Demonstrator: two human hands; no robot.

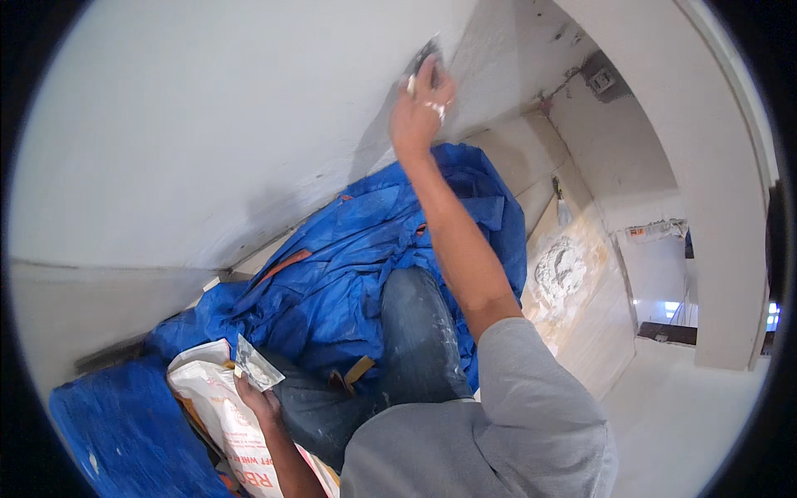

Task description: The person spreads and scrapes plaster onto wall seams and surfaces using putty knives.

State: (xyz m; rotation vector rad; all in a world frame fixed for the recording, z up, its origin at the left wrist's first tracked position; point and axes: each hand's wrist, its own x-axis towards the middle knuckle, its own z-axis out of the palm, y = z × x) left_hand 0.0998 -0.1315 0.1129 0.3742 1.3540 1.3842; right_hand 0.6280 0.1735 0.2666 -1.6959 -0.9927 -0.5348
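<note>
My right hand (419, 108) reaches up and grips a putty knife (427, 53), its dark blade against the white wall (183, 124). White paste is smeared on the side of that hand. Low at the left, my left hand (261, 400) is closed on a second putty knife (257, 367), whose flat blade carries whitish paste. This hand is over a white printed bag (217, 394) beside my bent leg. The handles of both knives are mostly hidden by my fingers.
A crumpled blue tarp (332, 266) spreads beneath my legs along the wall's foot. To the right, a heap of white paste (560, 270) sits on a pale board (594, 236). An outlet box (602, 80) is set in the far wall; a white panel edge (714, 166) curves at the right.
</note>
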